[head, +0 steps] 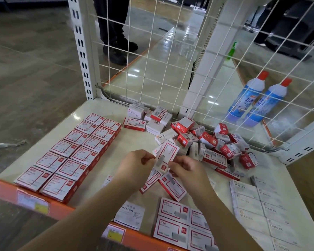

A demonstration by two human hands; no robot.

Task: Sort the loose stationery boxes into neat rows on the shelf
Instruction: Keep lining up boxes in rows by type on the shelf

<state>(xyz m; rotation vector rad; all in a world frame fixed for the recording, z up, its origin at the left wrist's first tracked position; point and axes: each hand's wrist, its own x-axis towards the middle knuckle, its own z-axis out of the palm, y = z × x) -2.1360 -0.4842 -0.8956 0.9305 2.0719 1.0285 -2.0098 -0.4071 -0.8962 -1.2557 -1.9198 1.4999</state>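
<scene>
A red-and-white staple box is held above the cream shelf, tilted on end. My left hand pinches its left edge and my right hand pinches its lower right edge. Two loose red boxes lie flat just below my hands. A jumbled pile of loose red and white boxes fills the back right of the shelf. On the left, red-bordered boxes lie in two neat rows. Red staple boxes and white staple boxes lie in rows at the front right.
A white paper-clip box lies alone by the orange front rail. White wire mesh closes the back and right side. Two blue bottles stand behind the mesh. A person's dark legs and shoes are beyond the shelf.
</scene>
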